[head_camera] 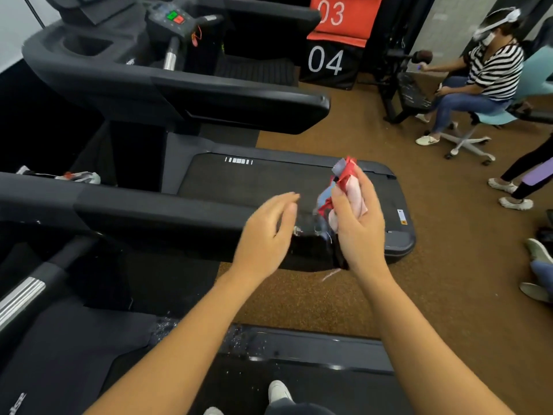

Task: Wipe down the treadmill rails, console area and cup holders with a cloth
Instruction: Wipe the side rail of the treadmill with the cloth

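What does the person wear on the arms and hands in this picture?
Nothing visible: the left hand and right hand are bare, without gloves, rings or a watch; the left forearm and right forearm show no sleeve.

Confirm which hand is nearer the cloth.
Right. The right hand grips the cloth; the left hand is open, beside it on the left, not touching.

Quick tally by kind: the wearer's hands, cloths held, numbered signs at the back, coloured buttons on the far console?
Hands: 2, left hand and right hand
Held cloth: 1, in the right hand
Numbered signs: 2, 03 sign and 04 sign
Coloured buttons: 2, green button and red button
Total: 7
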### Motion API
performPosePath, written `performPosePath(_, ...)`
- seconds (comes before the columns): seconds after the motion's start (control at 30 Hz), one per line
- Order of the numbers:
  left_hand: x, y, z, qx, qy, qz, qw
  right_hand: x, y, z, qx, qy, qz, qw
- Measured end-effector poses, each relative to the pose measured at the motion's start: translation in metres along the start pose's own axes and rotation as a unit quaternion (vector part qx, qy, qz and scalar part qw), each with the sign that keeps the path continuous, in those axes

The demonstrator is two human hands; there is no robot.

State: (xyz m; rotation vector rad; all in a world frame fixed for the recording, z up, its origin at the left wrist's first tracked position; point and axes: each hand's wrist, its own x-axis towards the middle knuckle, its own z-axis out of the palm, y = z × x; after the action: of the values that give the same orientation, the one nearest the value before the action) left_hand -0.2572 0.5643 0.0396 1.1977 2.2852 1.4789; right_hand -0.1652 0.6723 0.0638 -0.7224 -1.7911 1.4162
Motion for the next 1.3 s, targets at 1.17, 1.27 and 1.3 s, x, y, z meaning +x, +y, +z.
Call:
performPosePath(1.17, -0.001, -0.069, -0.018, 0.427, -0.120, 0.061, 0.894, -0.011, 0.074, 0.035, -0.557, -0.172, -0.245, 0.775)
performPosePath(1.27, 0.000, -0.069, -0.020, 0.435, -0.121, 0.064, 0.890, -0.014, 0.085, 0.009, -0.560, -0.176, -0.285, 0.758)
performPosePath(1.3, 0.000, -0.069, -0.020, 0.438, -0.126, 0.061, 0.888, -0.013, 0.087, -0.003, -0.564, -0.167, -0.280, 0.759)
